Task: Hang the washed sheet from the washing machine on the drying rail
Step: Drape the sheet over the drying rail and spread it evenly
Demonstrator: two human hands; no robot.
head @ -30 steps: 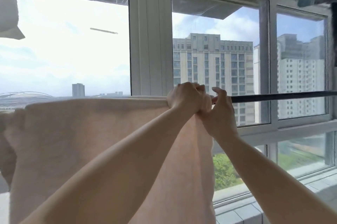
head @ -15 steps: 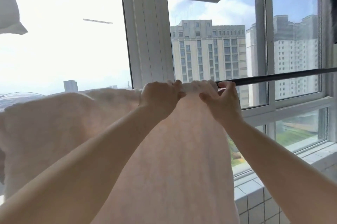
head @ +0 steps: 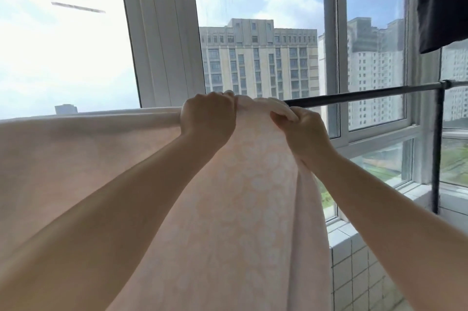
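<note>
Left hand [head: 208, 118]: my fingers are curled over the top fold of the sheet [head: 240, 196].
Right hand [head: 301, 130]: I pinch the sheet's edge, it seems.
Sheet: draped over the rail [head: 359, 94], hanging down.

Pale pink sheet [head: 253, 196] with faint white floral print, draped over black drying rail [head: 367, 94]. Spread flat along the rail's left part, bunched into folds at the near edge. Hanging down in front of the rail, out of view at the bottom. Rail horizontal, bare to the right of the sheet.
</note>
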